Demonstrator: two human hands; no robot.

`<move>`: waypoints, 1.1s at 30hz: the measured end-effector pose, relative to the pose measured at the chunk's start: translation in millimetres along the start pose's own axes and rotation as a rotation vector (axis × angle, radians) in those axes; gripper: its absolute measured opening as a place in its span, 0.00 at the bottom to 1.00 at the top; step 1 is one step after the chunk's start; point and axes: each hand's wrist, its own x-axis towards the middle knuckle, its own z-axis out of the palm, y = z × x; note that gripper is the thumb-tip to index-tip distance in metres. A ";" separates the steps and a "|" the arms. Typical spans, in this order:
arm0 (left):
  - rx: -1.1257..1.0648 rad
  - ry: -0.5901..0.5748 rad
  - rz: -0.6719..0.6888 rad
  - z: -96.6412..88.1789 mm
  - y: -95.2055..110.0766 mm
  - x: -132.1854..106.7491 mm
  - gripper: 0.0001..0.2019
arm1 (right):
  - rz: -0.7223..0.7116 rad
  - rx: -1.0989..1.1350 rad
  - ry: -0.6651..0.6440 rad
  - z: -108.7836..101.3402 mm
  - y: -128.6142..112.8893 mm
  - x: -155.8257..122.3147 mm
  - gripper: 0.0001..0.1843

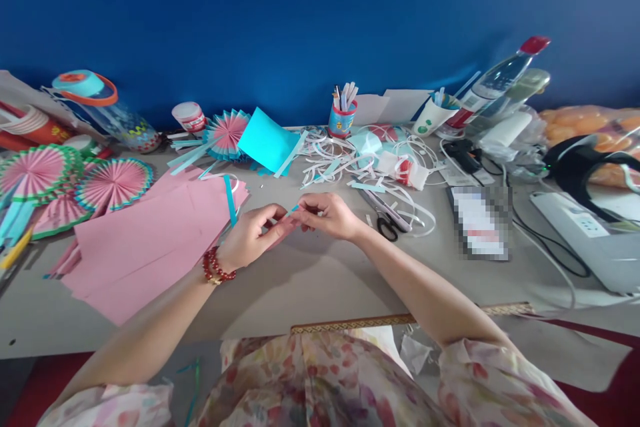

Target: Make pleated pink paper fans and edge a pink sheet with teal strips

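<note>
Above the middle of the desk my two hands meet fingertip to fingertip. My left hand [254, 235], with red bead bracelets at the wrist, is closed on a narrow piece of pink paper with a blue edge [292, 211]. My right hand [329, 216] pinches the same paper from the other side; the fingers hide most of it. Left of my hands lie large pink paper sheets [150, 233] with a blue strip [231, 200] on top. A bright blue paper square [269, 141] lies beyond them, partly over a pleated pink paper rosette [227, 135].
More pleated rosettes [114, 185] lie at the left near a water bottle [123, 120]. A tangle of paper strips [325, 153], scissors [388, 223] and a pen cup [342, 117] stand ahead. To the right are a phone [481, 223], cables and a tall plastic bottle [493, 90].
</note>
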 end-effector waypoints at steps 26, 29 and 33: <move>-0.155 0.037 -0.097 8.1 -1.2 0.6 0.19 | 0.083 0.213 0.023 17.4 12.2 1.3 0.24; -0.201 -0.003 -0.118 9.7 -2.8 2.0 0.19 | 0.064 0.143 0.055 17.5 13.9 1.5 0.23; -0.278 -0.055 -0.150 9.9 -3.9 3.5 0.19 | 0.044 0.101 0.056 15.9 17.7 1.3 0.21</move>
